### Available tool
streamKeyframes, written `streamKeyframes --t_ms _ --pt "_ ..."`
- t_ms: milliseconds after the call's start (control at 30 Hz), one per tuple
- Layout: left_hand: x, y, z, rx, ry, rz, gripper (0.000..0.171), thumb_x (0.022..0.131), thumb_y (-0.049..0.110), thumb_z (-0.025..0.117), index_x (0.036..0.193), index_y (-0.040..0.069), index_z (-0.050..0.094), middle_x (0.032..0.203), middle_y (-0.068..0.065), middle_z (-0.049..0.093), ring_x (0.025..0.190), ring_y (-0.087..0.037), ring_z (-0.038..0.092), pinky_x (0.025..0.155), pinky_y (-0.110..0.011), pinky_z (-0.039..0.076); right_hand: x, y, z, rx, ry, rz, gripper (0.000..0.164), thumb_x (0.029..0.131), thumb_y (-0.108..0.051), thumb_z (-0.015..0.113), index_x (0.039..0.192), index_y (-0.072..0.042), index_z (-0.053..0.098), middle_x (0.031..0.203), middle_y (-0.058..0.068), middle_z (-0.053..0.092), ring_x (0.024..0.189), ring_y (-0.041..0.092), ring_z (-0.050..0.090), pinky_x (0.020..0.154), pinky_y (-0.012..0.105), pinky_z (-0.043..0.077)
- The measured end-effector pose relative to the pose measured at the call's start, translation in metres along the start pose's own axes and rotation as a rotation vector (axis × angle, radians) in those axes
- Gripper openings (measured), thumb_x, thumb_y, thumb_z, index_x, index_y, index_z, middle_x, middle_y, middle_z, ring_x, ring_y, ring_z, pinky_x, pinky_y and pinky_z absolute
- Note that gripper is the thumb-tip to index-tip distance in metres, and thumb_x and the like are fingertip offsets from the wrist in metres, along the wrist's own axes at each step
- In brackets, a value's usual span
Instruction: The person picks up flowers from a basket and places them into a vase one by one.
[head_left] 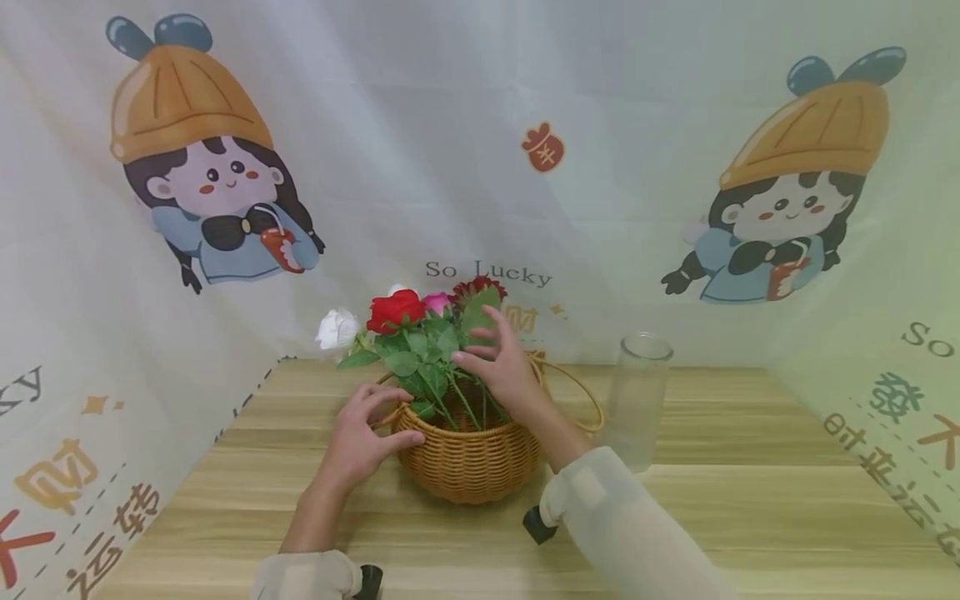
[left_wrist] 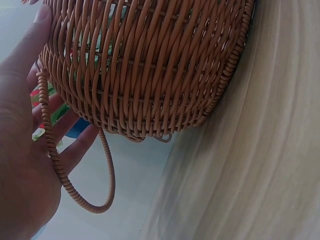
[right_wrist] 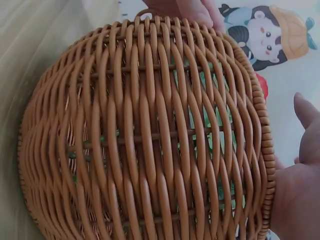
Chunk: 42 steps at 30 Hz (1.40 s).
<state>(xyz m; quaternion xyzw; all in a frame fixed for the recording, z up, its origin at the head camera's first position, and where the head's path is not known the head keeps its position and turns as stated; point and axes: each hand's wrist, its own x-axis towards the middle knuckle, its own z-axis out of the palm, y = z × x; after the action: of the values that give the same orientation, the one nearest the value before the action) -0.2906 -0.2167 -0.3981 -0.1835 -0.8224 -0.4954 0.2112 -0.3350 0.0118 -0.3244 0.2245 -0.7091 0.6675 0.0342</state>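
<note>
A brown wicker basket (head_left: 471,467) sits on the wooden table, with artificial flowers leaning to the left in it. The blooms include a red rose (head_left: 395,311), a white flower (head_left: 337,330), a pink one (head_left: 437,303) and a dark red one (head_left: 480,288). At the basket's left side, my left hand (head_left: 365,433) touches the rim with fingers spread; a looped handle (left_wrist: 109,175) hangs by its palm. Over the right rim, my right hand (head_left: 506,367) reaches to the green leaves (head_left: 431,358), fingers extended and thumb apart. Whether it touches a stem cannot be told.
A tall clear glass vase (head_left: 641,408) stands upright to the right of the basket. The second basket handle (head_left: 592,400) juts out toward it. Behind the wooden table (head_left: 750,500) hangs a white printed cloth (head_left: 420,125) that also covers both sides.
</note>
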Motion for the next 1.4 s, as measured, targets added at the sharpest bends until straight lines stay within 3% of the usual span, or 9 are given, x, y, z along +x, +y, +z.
streamKeyframes --t_ms 233,433,667,767,867,1133,1400 --pt "0.003 0.002 -0.001 -0.009 0.003 0.012 0.049 0.069 0.021 0.089 0.112 0.012 0.068 0.114 -0.007 0.053 0.118 -0.026 0.05 0.101 -0.044 0.048 0.01 0.003 0.0 0.124 -0.084 0.122 0.084 0.092 -0.014 0.068 0.155 -0.02 0.014 0.144 0.023 0.04 0.121 0.035 0.052 0.099 0.051 0.049" --pt "0.004 0.001 -0.002 -0.006 0.007 0.019 0.048 0.069 0.018 0.089 0.112 0.01 0.068 0.112 -0.008 0.053 0.117 -0.027 0.05 0.102 -0.048 0.047 0.013 0.001 0.0 0.069 -0.206 0.205 0.079 0.094 -0.018 0.066 0.155 -0.019 0.015 0.144 0.022 0.04 0.123 0.036 0.05 0.101 0.056 0.045" --pt "-0.004 0.037 -0.008 0.008 0.003 0.021 0.046 0.071 0.007 0.086 0.111 -0.002 0.066 0.111 -0.017 0.053 0.114 -0.036 0.05 0.1 -0.054 0.047 0.015 0.004 0.005 0.006 -0.337 0.289 0.073 0.096 -0.021 0.064 0.154 -0.02 0.02 0.141 0.02 0.042 0.125 0.036 0.049 0.101 0.057 0.045" --pt "-0.007 0.041 -0.011 0.02 0.007 0.005 0.045 0.072 0.005 0.086 0.112 -0.004 0.065 0.111 -0.017 0.053 0.114 -0.035 0.05 0.099 -0.053 0.048 0.017 0.007 0.009 0.004 -0.398 0.313 0.072 0.096 -0.022 0.064 0.154 -0.019 0.021 0.14 0.02 0.043 0.125 0.038 0.048 0.101 0.059 0.044" --pt "-0.007 0.038 -0.011 0.028 0.004 0.001 0.045 0.072 0.005 0.085 0.112 -0.004 0.065 0.111 -0.017 0.052 0.114 -0.035 0.05 0.098 -0.053 0.048 0.017 0.009 0.01 -0.01 -0.449 0.335 0.072 0.096 -0.021 0.063 0.154 -0.019 0.022 0.141 0.02 0.041 0.125 0.037 0.048 0.102 0.058 0.043" --pt "0.0 0.001 0.001 -0.001 -0.001 0.014 0.048 0.071 0.014 0.088 0.114 0.007 0.067 0.113 -0.01 0.052 0.116 -0.029 0.05 0.1 -0.046 0.048 0.013 0.011 0.005 -0.092 -0.534 0.383 0.068 0.095 -0.021 0.065 0.152 -0.018 0.027 0.144 0.019 0.039 0.124 0.034 0.05 0.103 0.054 0.044" --pt "0.0 -0.002 0.003 -0.016 -0.004 0.02 0.048 0.07 0.021 0.089 0.112 0.011 0.068 0.111 -0.008 0.052 0.116 -0.029 0.05 0.101 -0.047 0.048 0.01 0.011 0.003 -0.118 -0.604 0.416 0.064 0.095 -0.021 0.065 0.15 -0.02 0.032 0.144 0.018 0.039 0.125 0.04 0.047 0.105 0.055 0.043"
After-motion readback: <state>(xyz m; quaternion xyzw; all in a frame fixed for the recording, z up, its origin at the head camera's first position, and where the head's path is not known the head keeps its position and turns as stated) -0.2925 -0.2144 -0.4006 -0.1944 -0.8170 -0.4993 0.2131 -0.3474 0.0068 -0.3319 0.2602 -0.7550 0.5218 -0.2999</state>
